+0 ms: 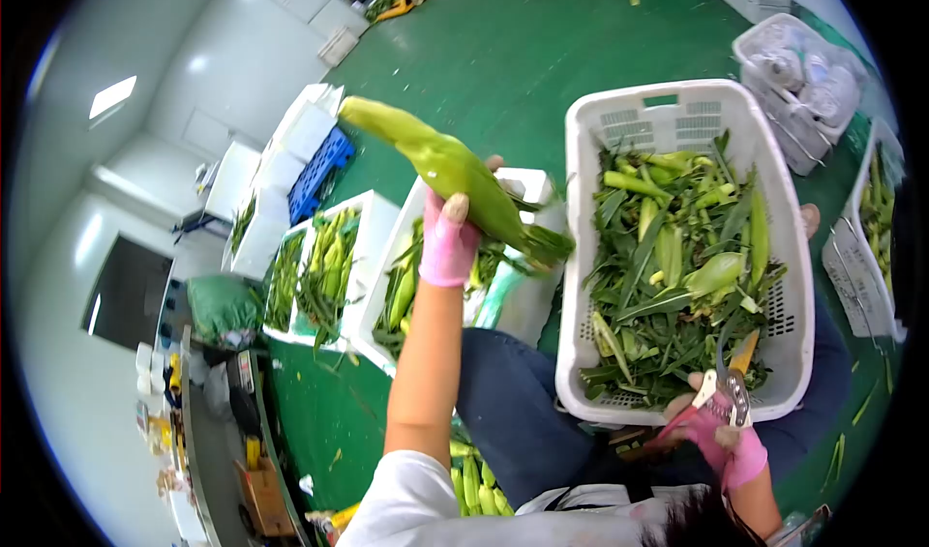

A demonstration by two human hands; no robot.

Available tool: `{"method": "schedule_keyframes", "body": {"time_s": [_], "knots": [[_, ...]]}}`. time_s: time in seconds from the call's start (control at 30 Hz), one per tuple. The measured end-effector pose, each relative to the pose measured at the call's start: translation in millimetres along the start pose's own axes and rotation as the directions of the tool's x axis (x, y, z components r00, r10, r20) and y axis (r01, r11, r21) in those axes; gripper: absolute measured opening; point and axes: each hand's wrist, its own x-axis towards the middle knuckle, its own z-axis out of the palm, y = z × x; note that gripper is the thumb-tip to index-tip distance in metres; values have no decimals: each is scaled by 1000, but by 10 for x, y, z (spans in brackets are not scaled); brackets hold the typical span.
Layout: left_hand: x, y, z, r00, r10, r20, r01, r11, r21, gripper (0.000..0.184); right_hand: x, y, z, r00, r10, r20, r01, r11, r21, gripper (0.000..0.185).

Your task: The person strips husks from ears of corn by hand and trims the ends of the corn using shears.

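Raised in front of me, an ear of corn (455,175) in its green husk slants down to the right, with leafy ends at its lower tip. My left hand (451,242), in a pink fingerless glove, is closed around its middle. At the near right corner of the white crate (571,257), my right hand (721,441), gloved the same way, grips pruning shears (733,392). Their blades, one grey and one orange, are spread apart over the crate. Cut husks and leaves (668,276) fill much of that crate.
Left of the crate stand white boxes (363,218) of corn in husk. Trimmed ears (479,484) lie low beside my leg. A basket (798,73) with plastic-wrapped items and another crate (852,266) are at right. A cluttered shelf (208,431) runs along the left wall.
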Motion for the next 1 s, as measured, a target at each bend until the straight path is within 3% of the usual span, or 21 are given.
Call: {"method": "schedule_keyframes", "body": {"time_s": [0.07, 0.13, 0.17, 0.2, 0.23, 0.3, 0.37, 0.43, 0.5, 0.53, 0.63, 0.67, 0.77, 0.8, 0.9, 0.93, 1.0], "knots": [[-32, -160, 608, 999, 0, 34, 6, 985, -171, 84, 106, -197, -83, 993, -99, 57, 109, 973, -205, 91], [-164, -430, 1032, 972, -174, 160, 217, 927, -306, 79, 124, -460, -156, 984, -179, 16, 157, 814, -560, 94], [-219, -671, 1130, 930, -233, 285, 323, 888, -327, 79, 138, -607, -90, 974, -226, -8, 147, 661, -736, 96], [-298, -850, 1266, 892, -283, 351, 397, 863, -313, 76, 181, -618, -124, 926, -374, -45, 175, 533, -828, 95], [-407, -1029, 1396, 870, -327, 369, 443, 846, -297, 73, 207, -740, -161, 886, -462, 39, 147, 200, -969, 91], [-657, -1179, 1647, 838, -448, 311, 505, 854, -129, 76, 262, -875, -300, 856, -503, 123, 108, -58, -992, 89], [-809, -1243, 1820, 872, -417, 257, 392, 908, 145, 84, 299, -934, -477, 894, -444, 48, 28, -53, -998, 89], [-905, -1311, 1871, 853, -421, 309, 356, 902, 245, 87, 311, -984, -636, 923, -379, 61, 17, -118, -993, 91], [-1024, -1344, 1867, 857, -404, 320, 176, 813, 555, 85, 346, -1042, -705, 954, -289, 78, 20, -200, -980, 91], [-1078, -1332, 1914, 903, -274, 331, -49, 699, 713, 83, 362, -1034, -766, 952, -281, 119, 54, -228, -972, 91], [-1181, -1327, 1947, 887, -379, 263, -115, 369, 922, 85, 461, -1029, -875, 986, -139, 94, 66, -196, -978, 89], [-1226, -1322, 1952, 889, -373, 265, -128, 353, 927, 83, 512, -936, -959, 978, -168, 127, 100, -157, -982, 78], [-1280, -1397, 1869, 861, -467, 204, 96, 541, 835, 82, 650, -738, -986, 978, -197, 72, 60, -64, -996, 65], [-1265, -1380, 1826, 834, -511, 206, 140, 558, 818, 83, 670, -692, -982, 966, -236, 105, 86, -93, -992, 50], [-1247, -1428, 1618, 780, -585, 221, 226, 593, 773, 84, 703, -683, -872, 993, -98, -70, -80, -104, -991, 44], [-1230, -1435, 1542, 738, -617, 273, 252, 627, 737, 93, 708, -630, -938, 988, -145, 57, 34, -155, -987, 32], [-1196, -1413, 1441, 696, -602, 392, 401, 778, 483, 105, 631, -540, -1019, 999, -5, -52, -45, 433, -900, 26]]}}
